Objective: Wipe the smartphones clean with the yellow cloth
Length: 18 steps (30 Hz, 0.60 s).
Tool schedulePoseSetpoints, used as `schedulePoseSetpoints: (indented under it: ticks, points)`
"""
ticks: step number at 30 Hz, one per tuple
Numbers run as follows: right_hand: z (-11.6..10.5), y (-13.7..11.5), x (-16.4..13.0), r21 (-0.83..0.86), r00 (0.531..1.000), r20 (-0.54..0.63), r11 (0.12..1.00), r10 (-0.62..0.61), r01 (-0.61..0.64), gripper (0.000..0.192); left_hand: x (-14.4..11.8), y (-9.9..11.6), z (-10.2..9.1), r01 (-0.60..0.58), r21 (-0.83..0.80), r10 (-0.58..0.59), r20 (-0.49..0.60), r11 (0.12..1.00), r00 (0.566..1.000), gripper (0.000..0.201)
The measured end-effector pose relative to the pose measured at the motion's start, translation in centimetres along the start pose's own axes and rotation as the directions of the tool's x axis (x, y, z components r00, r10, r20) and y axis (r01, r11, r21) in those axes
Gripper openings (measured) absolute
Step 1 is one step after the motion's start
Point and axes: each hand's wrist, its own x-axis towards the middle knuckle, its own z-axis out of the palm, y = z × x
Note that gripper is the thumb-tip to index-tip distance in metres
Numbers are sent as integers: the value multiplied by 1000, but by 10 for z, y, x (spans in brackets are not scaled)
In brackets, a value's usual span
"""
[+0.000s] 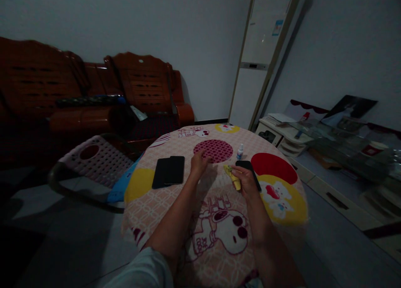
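Observation:
In my right hand [246, 181] is a crumpled yellow cloth [234, 180], pinched between thumb and fingers above the table. My left hand [199, 163] hovers near the dark pink oval on the tablecloth [219, 204], its fingers apart and nothing visible in them. Just beyond my right hand stands a small white bottle [239, 152] with a blue label, upright. A black flat device [256, 180] lies partly hidden behind that hand. Left of my left hand, a black phone-like slab [175, 170] overlaps a larger dark flat slab [158, 177].
A woven-back chair [97, 160] with blue cloth stands at the table's left. Behind it are wooden armchairs [140, 81]. A tall white air conditioner [253, 79] stands in the corner. To the right is a low cabinet [332, 196] with a glass top and clutter.

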Motion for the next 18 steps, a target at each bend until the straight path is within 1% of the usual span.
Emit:
schedulePoseSetpoints:
  ticks: [2,4,5,6,7,8,9,10,12,15,18]
  points:
    - [5,9,5,2,999,-34,1000,-16,16,34,2,1,-32,11,121,4,-124,993,992,37]
    - [9,19,7,-49,999,-38,999,9,-11,33,2,0,-58,59,315,6,-203,947,979,44]
    - [10,24,7,-83,999,-39,996,17,-20,32,1,-1,-68,99,435,0,-223,895,975,48]
    - [12,29,8,-109,999,-39,994,22,-26,32,-1,-2,-77,134,579,-8,-215,805,977,53]
    - [13,33,8,-130,999,-24,991,35,-38,33,-2,-3,-84,180,701,-39,-213,690,976,59]
    - [14,36,8,-154,999,-15,987,34,-36,32,-2,-4,-89,221,782,-91,-207,582,974,66]
    - [14,39,9,-172,999,-7,984,35,-35,32,-3,-4,-93,240,836,-134,-200,494,971,71]
    - [15,41,9,-189,999,-2,981,34,-33,31,-3,-4,-95,241,873,-156,-192,423,969,74]
    - [15,44,10,-222,1000,-7,975,25,-26,29,-2,-4,-97,215,914,-170,-165,343,971,77]
    - [13,48,13,-275,1000,-24,961,9,-15,30,-1,-5,-96,182,937,-150,-143,298,978,77]
    - [12,50,15,-325,1000,-28,946,13,-21,32,-1,-7,-92,182,940,-126,-151,290,980,75]
